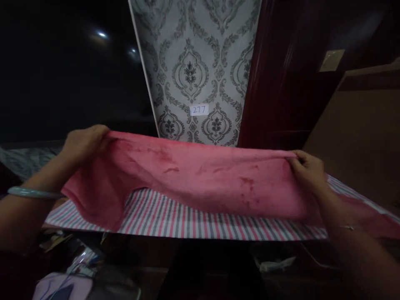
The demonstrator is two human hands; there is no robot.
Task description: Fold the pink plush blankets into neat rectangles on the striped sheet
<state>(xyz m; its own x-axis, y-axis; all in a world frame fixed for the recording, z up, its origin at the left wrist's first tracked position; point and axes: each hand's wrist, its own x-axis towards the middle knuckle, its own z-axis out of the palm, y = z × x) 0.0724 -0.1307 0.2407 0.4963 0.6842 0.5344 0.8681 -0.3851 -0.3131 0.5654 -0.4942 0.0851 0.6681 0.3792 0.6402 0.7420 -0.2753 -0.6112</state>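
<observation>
On my feed, L hand [89, 139] & R hand [309, 168] each pinch the pink cloth's [200, 175] top edge above the striped worktop [187, 223], so I'd pull evenly b/w 'em & level the L flap drooping nr the front edge.

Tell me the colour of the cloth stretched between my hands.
The cloth is pink, with darker red patches; it shows in the head view.

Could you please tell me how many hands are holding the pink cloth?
2: the left hand grips the pink cloth at its upper left, the right hand at its upper right.
</observation>
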